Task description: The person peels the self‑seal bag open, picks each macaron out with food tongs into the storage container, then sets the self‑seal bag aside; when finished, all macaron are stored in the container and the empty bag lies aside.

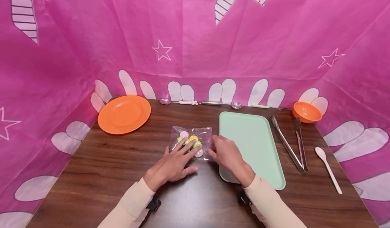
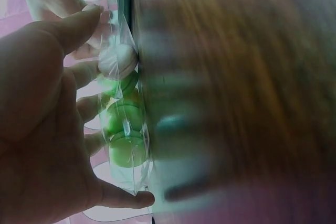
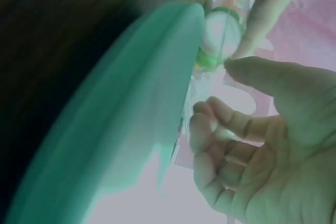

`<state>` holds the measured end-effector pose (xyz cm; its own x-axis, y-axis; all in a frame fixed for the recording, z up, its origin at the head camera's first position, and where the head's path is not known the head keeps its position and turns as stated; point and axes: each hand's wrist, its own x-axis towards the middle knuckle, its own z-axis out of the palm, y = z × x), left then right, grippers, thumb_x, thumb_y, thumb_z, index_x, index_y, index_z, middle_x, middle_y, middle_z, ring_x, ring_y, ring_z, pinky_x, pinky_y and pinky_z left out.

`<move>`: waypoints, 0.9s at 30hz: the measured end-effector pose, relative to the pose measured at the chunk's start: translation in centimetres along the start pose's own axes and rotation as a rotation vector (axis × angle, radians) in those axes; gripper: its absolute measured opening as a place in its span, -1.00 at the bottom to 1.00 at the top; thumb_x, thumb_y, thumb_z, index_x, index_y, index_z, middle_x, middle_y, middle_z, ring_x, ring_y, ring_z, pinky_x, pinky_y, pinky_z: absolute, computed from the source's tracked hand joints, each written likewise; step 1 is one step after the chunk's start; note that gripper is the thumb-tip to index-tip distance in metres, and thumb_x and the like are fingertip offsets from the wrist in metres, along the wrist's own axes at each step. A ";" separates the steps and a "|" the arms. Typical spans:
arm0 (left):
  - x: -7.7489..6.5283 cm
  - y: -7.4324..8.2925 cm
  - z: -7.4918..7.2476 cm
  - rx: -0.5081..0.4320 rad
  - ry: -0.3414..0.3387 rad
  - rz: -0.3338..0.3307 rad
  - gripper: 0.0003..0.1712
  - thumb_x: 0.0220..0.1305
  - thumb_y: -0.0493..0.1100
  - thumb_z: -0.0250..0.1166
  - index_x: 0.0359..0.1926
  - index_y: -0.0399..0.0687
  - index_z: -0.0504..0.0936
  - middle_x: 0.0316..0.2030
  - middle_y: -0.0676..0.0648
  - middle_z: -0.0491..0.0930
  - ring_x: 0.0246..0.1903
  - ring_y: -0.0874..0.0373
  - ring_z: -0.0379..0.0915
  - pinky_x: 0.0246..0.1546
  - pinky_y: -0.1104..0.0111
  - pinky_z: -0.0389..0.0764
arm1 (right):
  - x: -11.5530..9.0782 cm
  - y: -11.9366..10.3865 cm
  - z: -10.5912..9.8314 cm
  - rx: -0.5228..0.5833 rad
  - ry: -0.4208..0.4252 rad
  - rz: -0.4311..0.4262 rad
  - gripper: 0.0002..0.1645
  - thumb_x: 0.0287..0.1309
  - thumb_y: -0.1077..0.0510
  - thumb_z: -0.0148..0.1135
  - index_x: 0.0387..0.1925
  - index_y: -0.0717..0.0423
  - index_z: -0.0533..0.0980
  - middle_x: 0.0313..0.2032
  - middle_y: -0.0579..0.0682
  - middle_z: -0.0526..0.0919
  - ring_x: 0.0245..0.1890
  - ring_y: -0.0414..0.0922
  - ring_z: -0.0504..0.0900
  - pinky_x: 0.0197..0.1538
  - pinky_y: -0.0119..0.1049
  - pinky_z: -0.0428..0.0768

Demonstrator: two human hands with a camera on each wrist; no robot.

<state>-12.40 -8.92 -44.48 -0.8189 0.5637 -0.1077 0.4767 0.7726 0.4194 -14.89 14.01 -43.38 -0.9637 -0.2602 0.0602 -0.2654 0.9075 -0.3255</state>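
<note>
A clear plastic bag (image 1: pixel 207 133) lies on the table in the middle of the head view, with several round white, green and yellow pieces (image 1: pixel 193 138) inside. My left hand (image 1: pixel 173 162) rests on its lower left part, fingers spread and fairly straight over the pieces. In the left wrist view, green pieces (image 2: pixel 126 116) and a white one (image 2: pixel 118 61) show through the plastic beside the fingers. At the bag's right edge is my right hand (image 1: pixel 226 153), its fingers loosely bent. A gap shows between its thumb (image 3: pixel 257 74) and fingertips in the right wrist view.
A pale green tray (image 1: pixel 250 129) lies under and beside the right hand. Metal tongs (image 1: pixel 287 143) and a white spoon (image 1: pixel 329 170) are further right. Behind stand an orange plate (image 1: pixel 125 114), an orange bowl (image 1: pixel 307 112) and a row of utensils, including a ladle (image 1: pixel 236 105).
</note>
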 end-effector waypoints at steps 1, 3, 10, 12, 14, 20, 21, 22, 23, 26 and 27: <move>0.0 0.0 0.0 0.001 0.003 -0.002 -0.19 0.52 0.25 0.27 0.67 0.32 0.26 0.73 0.04 0.09 0.73 -0.18 -0.11 0.36 -0.62 0.22 | 0.2 -0.1 0.2 -0.017 -0.007 -0.002 -0.71 0.22 0.08 0.52 -0.36 0.11 0.54 -0.51 -0.03 0.50 -0.50 -0.08 0.47 -0.40 -0.21 0.45; 0.1 0.1 0.1 0.000 0.005 -0.003 -0.19 0.52 0.25 0.27 0.67 0.33 0.26 0.73 0.04 0.09 0.73 -0.16 -0.10 0.36 -0.62 0.23 | 0.6 -0.2 0.4 -0.048 -0.014 -0.007 -0.74 0.21 0.10 0.49 -0.39 0.11 0.55 -0.51 -0.02 0.52 -0.51 -0.06 0.51 -0.40 -0.17 0.49; 0.1 0.0 0.1 -0.002 0.007 -0.007 -0.19 0.52 0.25 0.28 0.66 0.31 0.27 0.73 0.03 0.10 0.73 -0.15 -0.09 0.34 -0.63 0.24 | 1.1 0.4 1.0 -0.031 -0.008 0.027 -0.80 0.26 0.20 0.34 -0.48 0.07 0.56 -0.55 0.01 0.57 -0.50 0.02 0.58 -0.41 -0.11 0.54; 0.1 -0.1 0.1 -0.001 0.006 -0.014 -0.20 0.52 0.25 0.28 0.66 0.31 0.27 0.72 0.04 0.10 0.73 -0.15 -0.09 0.33 -0.64 0.25 | 1.1 0.7 0.9 0.002 -0.014 0.056 -0.78 0.29 0.21 0.31 -0.50 0.04 0.56 -0.56 -0.01 0.58 -0.51 -0.01 0.56 -0.43 -0.15 0.52; 0.0 -0.1 0.1 -0.005 0.004 -0.017 -0.20 0.52 0.25 0.27 0.66 0.32 0.27 0.73 0.04 0.10 0.73 -0.16 -0.10 0.31 -0.65 0.26 | 1.0 1.2 0.7 0.029 -0.016 0.086 -0.78 0.29 0.21 0.29 -0.51 0.02 0.56 -0.56 -0.04 0.59 -0.51 -0.04 0.56 -0.45 -0.18 0.51; -0.1 -0.1 0.2 -0.023 0.005 -0.020 -0.20 0.53 0.24 0.27 0.67 0.33 0.25 0.73 0.03 0.08 0.73 -0.16 -0.11 0.28 -0.69 0.22 | 0.5 2.4 0.1 0.104 -0.037 0.122 -0.79 0.31 0.21 0.28 -0.49 0.00 0.57 -0.50 -0.05 0.64 -0.44 -0.06 0.58 -0.36 -0.18 0.53; -0.1 -0.1 0.2 -0.025 0.003 -0.020 -0.20 0.53 0.24 0.27 0.67 0.33 0.25 0.73 0.04 0.08 0.74 -0.15 -0.12 0.28 -0.69 0.21 | 0.5 2.6 0.1 0.117 -0.040 0.118 -0.79 0.32 0.21 0.28 -0.48 0.00 0.57 -0.50 -0.06 0.65 -0.43 -0.07 0.58 -0.34 -0.19 0.53; -0.1 -0.1 0.2 -0.028 0.000 -0.021 -0.20 0.53 0.23 0.27 0.67 0.33 0.24 0.73 0.04 0.07 0.74 -0.14 -0.13 0.29 -0.69 0.20 | 0.5 2.7 0.0 0.137 -0.044 0.114 -0.80 0.34 0.20 0.30 -0.46 0.01 0.58 -0.49 -0.06 0.65 -0.43 -0.08 0.57 -0.33 -0.20 0.52; -0.1 -0.1 0.1 -0.030 -0.001 -0.021 -0.20 0.53 0.23 0.27 0.67 0.33 0.24 0.74 0.04 0.06 0.74 -0.14 -0.13 0.30 -0.69 0.19 | 0.5 2.7 -0.1 0.159 -0.047 0.105 -0.81 0.36 0.18 0.32 -0.43 0.02 0.58 -0.49 -0.06 0.64 -0.43 -0.09 0.56 -0.32 -0.21 0.51; -0.1 0.0 0.1 -0.028 0.004 -0.021 -0.19 0.52 0.23 0.28 0.67 0.32 0.25 0.73 0.04 0.07 0.74 -0.14 -0.12 0.29 -0.69 0.20 | 1.0 2.5 -0.4 0.205 -0.047 0.071 -0.83 0.38 0.11 0.40 -0.34 0.05 0.60 -0.48 -0.07 0.62 -0.44 -0.14 0.53 -0.31 -0.25 0.50; 0.0 0.0 0.1 -0.024 0.005 -0.022 -0.19 0.52 0.23 0.28 0.67 0.32 0.25 0.73 0.04 0.08 0.74 -0.15 -0.12 0.29 -0.69 0.20 | 1.3 2.3 -0.5 0.212 -0.047 0.062 -0.81 0.37 0.09 0.42 -0.32 0.07 0.60 -0.49 -0.06 0.61 -0.45 -0.14 0.51 -0.32 -0.26 0.49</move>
<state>-12.38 -8.93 -44.59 -0.8305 0.5455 -0.1126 0.4510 0.7772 0.4389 -16.73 15.94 -43.61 -0.9742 -0.2255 -0.0081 -0.1887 0.8338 -0.5189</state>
